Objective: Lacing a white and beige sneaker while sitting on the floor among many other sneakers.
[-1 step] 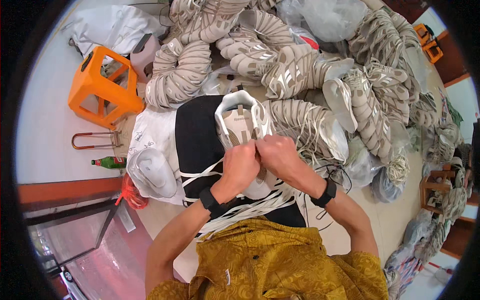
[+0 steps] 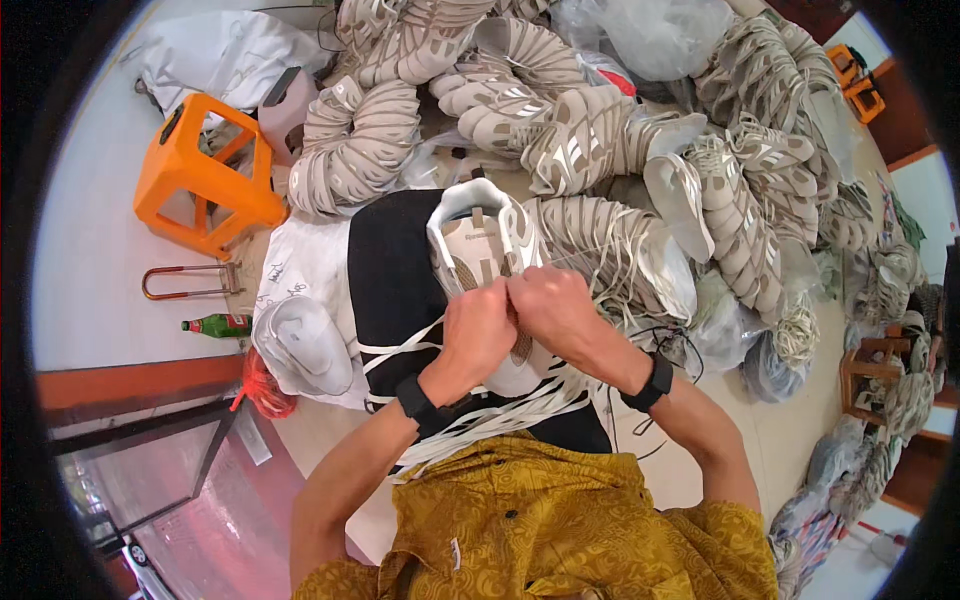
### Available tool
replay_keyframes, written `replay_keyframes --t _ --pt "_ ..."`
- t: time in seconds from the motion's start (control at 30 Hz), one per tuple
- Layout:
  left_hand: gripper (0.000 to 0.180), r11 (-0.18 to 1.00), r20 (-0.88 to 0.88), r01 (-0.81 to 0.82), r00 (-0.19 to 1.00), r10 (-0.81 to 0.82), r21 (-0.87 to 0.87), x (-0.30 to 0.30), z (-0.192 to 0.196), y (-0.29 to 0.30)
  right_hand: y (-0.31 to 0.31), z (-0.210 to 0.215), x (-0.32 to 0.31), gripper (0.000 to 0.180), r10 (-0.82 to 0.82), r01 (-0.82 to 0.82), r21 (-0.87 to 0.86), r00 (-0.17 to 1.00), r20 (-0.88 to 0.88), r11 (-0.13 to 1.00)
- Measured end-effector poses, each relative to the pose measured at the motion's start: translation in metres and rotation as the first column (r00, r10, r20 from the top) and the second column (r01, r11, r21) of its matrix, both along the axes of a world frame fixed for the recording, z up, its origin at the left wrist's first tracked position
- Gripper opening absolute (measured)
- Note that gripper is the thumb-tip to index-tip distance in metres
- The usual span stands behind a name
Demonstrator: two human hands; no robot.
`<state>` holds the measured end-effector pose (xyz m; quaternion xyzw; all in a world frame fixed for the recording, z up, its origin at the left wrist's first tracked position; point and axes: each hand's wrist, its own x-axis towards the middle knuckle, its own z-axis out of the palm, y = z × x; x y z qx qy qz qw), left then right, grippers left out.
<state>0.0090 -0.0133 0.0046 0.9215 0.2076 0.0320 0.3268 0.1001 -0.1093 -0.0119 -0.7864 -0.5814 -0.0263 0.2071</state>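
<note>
A beige sneaker (image 2: 472,247) with brown patches rests on black cloth (image 2: 392,262) in front of me, its collar pointing away and its toe toward me. My left hand (image 2: 478,328) and my right hand (image 2: 553,312) meet over its lacing area, fingers closed in a pinch. A pale shoelace (image 2: 405,349) runs out to the left from beneath my left hand. The fingertips appear to grip lace at the eyelets, though the knuckles hide most of it. A bunch of loose off-white laces (image 2: 490,428) lies across the cloth near my body.
Rows of nested shoe uppers (image 2: 610,245) lie beyond and to the right. At the left are an orange stool (image 2: 205,180), a green bottle (image 2: 218,325), a white shoe-shaped piece (image 2: 303,345) and a red plastic bag (image 2: 268,385). Clear plastic bags (image 2: 650,40) lie at the back.
</note>
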Motion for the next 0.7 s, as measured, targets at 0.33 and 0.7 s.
replay_keyframes --t 0.33,0.7 --pt "0.018 0.991 0.069 -0.025 0.997 0.035 -0.135 0.005 -0.002 0.013 -0.012 -0.010 0.016 0.021 -0.099 0.178 0.026 0.654 -0.750 0.984" --pt "0.015 0.965 -0.090 0.249 0.966 -0.242 0.086 0.023 0.003 0.016 0.000 -0.004 0.044 0.014 0.214 -0.245 -0.062 0.924 -0.318 0.967"
